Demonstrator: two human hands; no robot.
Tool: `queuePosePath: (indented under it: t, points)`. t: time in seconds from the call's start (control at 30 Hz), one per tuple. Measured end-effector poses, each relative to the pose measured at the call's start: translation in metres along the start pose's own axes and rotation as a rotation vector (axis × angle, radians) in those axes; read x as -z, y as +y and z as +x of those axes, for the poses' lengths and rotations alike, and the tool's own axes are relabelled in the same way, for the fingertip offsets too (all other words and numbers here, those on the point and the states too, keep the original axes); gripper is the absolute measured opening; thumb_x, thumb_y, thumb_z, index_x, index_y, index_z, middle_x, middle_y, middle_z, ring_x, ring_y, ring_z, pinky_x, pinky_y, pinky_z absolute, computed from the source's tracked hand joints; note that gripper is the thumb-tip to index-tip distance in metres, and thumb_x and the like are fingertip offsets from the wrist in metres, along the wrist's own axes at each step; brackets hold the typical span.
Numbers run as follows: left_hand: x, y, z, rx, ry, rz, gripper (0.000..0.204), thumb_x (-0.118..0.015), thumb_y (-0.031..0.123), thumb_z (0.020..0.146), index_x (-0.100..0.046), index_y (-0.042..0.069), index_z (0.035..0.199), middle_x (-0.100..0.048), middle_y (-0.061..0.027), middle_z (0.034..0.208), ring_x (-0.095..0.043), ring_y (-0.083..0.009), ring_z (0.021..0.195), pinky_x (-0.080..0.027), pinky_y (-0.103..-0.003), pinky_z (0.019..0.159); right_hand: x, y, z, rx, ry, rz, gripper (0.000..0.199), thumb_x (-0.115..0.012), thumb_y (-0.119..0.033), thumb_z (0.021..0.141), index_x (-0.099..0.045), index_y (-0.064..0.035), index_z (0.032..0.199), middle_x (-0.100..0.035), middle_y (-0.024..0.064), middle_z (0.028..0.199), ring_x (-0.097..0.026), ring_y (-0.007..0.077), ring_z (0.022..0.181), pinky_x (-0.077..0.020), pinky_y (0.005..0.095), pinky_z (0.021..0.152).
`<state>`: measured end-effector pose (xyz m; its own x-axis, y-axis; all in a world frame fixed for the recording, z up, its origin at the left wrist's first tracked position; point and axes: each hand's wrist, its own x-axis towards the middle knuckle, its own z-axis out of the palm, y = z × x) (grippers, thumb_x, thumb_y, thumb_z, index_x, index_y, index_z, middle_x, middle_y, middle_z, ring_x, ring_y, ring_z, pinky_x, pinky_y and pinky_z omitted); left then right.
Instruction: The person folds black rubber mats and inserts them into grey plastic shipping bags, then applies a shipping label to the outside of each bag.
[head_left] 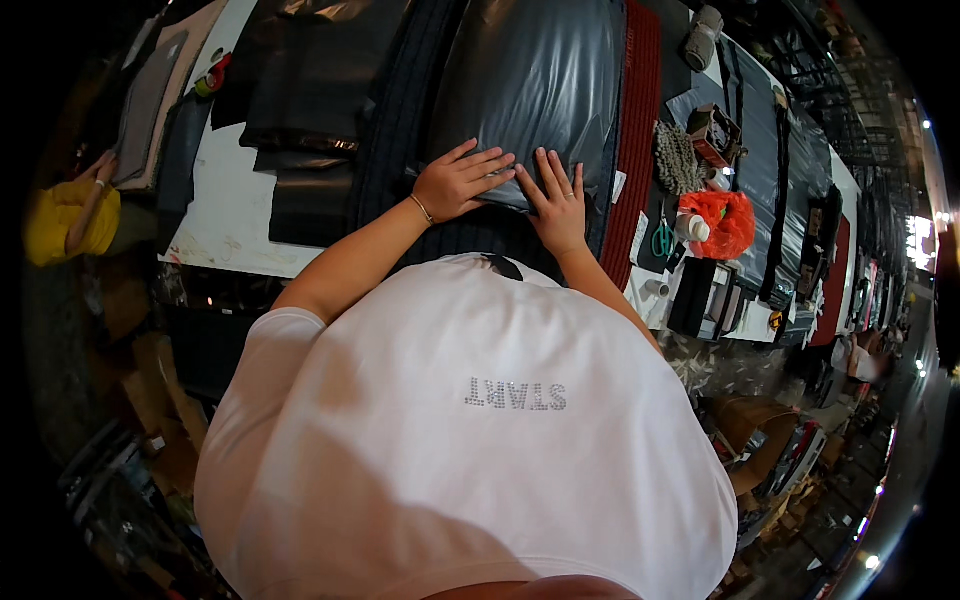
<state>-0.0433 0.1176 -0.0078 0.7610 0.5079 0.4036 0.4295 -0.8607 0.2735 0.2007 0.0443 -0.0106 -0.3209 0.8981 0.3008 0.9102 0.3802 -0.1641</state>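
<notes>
A large, glossy black plastic-wrapped package lies on a dark ribbed mat in front of me. On the near end of its plastic rests my left hand, fingers stretched out and pointing right. My right hand lies flat on the same end, fingers spread and pointing away from me. The fingertips of both hands come close together near the middle. Neither hand grips anything. Along the package's right side runs a red ribbed mat.
To the left, folded black plastic bags lie on the white table, with a tape roll farther off. Teal-handled scissors, a red plastic bag and a small box are at right. A person in yellow works at far left.
</notes>
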Motion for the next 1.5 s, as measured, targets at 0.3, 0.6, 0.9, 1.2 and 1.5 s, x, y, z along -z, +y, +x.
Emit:
queuePosePath:
  t: [0.3, 0.6, 0.9, 1.2, 1.5]
  points:
    - [0.018, 0.004, 0.013, 0.002, -0.037, -0.022, 0.074, -0.080, 0.029, 0.076, -0.054, 0.024, 0.146, -0.046, 0.0012, 0.156, -0.044, -0.0190, 0.143, -0.031, -0.045, 0.121, 0.040, 0.015, 0.002, -0.031, -0.014, 0.203, 0.084, -0.084, -0.031, 0.074, -0.048, -0.0260, 0.150, -0.033, 0.0098, 0.163, -0.032, 0.0301, 0.150, -0.0255, 0.0545, 0.121]
    - [0.010, 0.041, 0.055, 0.012, -0.252, 0.232, 0.093, -0.077, 0.051, 0.079, -0.028, 0.038, 0.158, -0.023, 0.0028, 0.167, -0.026, -0.0225, 0.152, -0.021, -0.051, 0.124, 0.058, 0.079, -0.125, -0.642, 0.317, 0.051, 0.048, -0.069, -0.018, 0.091, -0.061, -0.0117, 0.137, -0.039, 0.0182, 0.156, -0.038, 0.0410, 0.142, -0.0345, 0.0488, 0.114]
    - [-0.011, 0.042, 0.055, -0.010, -0.352, 0.414, 0.093, -0.076, 0.048, 0.080, -0.025, 0.044, 0.158, -0.019, 0.0060, 0.168, -0.023, -0.0216, 0.153, -0.018, -0.053, 0.124, -0.015, 0.126, -0.214, -1.234, 0.208, 0.414, 0.050, -0.069, -0.017, 0.083, -0.064, -0.0034, 0.130, -0.062, 0.0210, 0.129, -0.061, 0.0338, 0.120, -0.0489, 0.0400, 0.100]
    - [0.030, 0.052, 0.071, 0.185, -0.222, -0.343, 0.048, -0.066, 0.030, 0.094, -0.059, 0.020, 0.141, -0.051, -0.0047, 0.151, -0.042, -0.0273, 0.142, -0.030, -0.046, 0.119, -0.032, 0.122, -0.191, -1.025, 0.289, 0.356, 0.032, -0.057, -0.014, 0.089, -0.073, -0.0078, 0.116, -0.069, 0.0202, 0.111, -0.066, 0.0387, 0.105, -0.0506, 0.0440, 0.092]
    - [0.045, 0.109, 0.074, 0.353, -0.208, -1.066, 0.036, -0.062, 0.008, 0.098, -0.063, 0.008, 0.134, -0.068, -0.0097, 0.128, -0.065, -0.0186, 0.115, -0.048, -0.032, 0.102, -0.019, 0.134, -0.178, -1.212, 0.219, 0.202, 0.020, -0.065, -0.020, 0.087, -0.070, -0.0023, 0.093, -0.071, 0.0203, 0.096, -0.068, 0.0397, 0.092, -0.0525, 0.0482, 0.081]
